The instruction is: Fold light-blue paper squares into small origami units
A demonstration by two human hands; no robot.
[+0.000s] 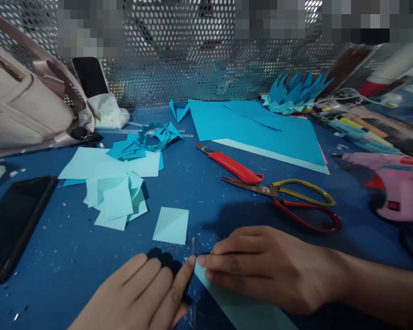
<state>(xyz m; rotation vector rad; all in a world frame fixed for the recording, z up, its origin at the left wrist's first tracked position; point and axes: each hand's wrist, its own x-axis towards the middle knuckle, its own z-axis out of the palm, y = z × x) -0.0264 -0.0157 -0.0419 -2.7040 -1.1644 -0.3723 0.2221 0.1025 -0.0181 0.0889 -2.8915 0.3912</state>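
A strip of light blue paper (248, 311) with a pointed corner lies on the blue table at the bottom. My right hand (261, 266) is closed on it, its fingers together and pressing it down near the corner; its thumb is hidden. My left hand (147, 293) has its index fingertip on the same corner, touching the right fingertips, while its other fingers are curled in. Just beyond the hands lies a small light blue paper square (171, 225). A loose pile of similar squares (119, 201) is to the left.
Red-and-yellow-handled scissors (271, 190) and a red box cutter (232, 166) lie ahead. Large blue sheets (254, 123) and a spiky folded-paper piece (294, 94) are behind. A pink glue gun (395, 178) is right; a phone (13, 224) and white bag (24, 101) are left.
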